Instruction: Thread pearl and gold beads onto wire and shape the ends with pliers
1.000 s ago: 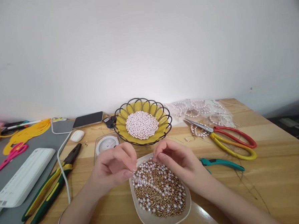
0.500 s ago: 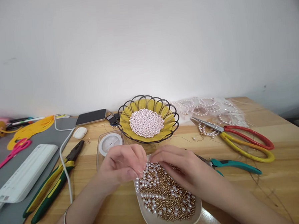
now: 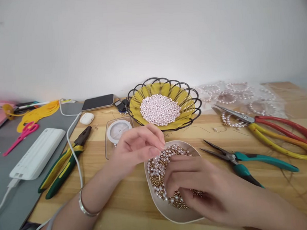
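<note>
A pale dish [image 3: 164, 215] holds gold beads [image 3: 157, 180] and white pearl beads [image 3: 160, 192]. My left hand [image 3: 142, 143] is above the dish's upper left edge, its thumb and fingers pinched together; what lies between the fingertips is too small to make out. My right hand [image 3: 195, 183] reaches down into the dish with bent fingers among the beads, and its fingertips are partly hidden. Just behind the dish stands a yellow basket with a black looped rim [image 3: 187, 104], filled with pale pink pearls [image 3: 159, 109].
Teal pliers [image 3: 264, 159] and red-yellow scissors [image 3: 280, 129] lie at right, before bagged pearl strands [image 3: 234, 93]. At left are green-yellow pliers [image 3: 65, 162], a white power bank [image 3: 38, 153], a cable, pink scissors [image 3: 21, 137], a phone [image 3: 98, 101] and a spool [image 3: 119, 131].
My right hand has moved away from my left hand and down over the beads. My left hand stays pinched. The camera view has shifted, uncovering more of the teal pliers.
</note>
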{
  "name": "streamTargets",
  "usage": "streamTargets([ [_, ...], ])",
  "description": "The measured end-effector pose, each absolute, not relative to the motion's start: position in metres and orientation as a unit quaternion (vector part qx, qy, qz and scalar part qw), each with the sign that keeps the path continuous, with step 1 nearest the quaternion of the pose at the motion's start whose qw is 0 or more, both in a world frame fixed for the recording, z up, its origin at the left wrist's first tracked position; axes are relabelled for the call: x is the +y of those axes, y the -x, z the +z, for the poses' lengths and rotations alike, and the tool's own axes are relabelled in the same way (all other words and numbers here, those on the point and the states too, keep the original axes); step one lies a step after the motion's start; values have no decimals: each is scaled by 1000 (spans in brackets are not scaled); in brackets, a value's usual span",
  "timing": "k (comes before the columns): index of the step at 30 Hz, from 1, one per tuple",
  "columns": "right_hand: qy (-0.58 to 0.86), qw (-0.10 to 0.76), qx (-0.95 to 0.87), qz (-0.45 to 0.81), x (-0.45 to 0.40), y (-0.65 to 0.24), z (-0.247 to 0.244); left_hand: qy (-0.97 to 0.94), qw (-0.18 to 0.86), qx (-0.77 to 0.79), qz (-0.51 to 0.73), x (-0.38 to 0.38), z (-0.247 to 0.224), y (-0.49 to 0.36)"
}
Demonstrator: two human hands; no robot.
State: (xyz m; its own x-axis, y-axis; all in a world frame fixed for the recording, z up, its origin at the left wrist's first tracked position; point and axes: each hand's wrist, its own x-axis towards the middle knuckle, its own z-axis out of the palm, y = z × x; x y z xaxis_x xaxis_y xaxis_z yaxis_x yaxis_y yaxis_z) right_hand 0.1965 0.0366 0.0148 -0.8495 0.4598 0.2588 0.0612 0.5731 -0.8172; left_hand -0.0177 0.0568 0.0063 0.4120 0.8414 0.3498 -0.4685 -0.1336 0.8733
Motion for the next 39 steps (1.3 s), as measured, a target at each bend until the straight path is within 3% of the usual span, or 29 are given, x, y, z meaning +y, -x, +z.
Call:
streamTargets([
  [11,171,70,-912,368,28,-194,13,-540,651,201,494,54,8,15],
  [26,215,120,-912,329,17,-189,-2,-502,695,172,485,50,9,12],
  [31,216,117,-897,368,18,-190,0,-499,694,185,485,50,8,12],
  [39,230,21,-858,459,24,-198,13,-503,683,201,490,49,9,12],
])
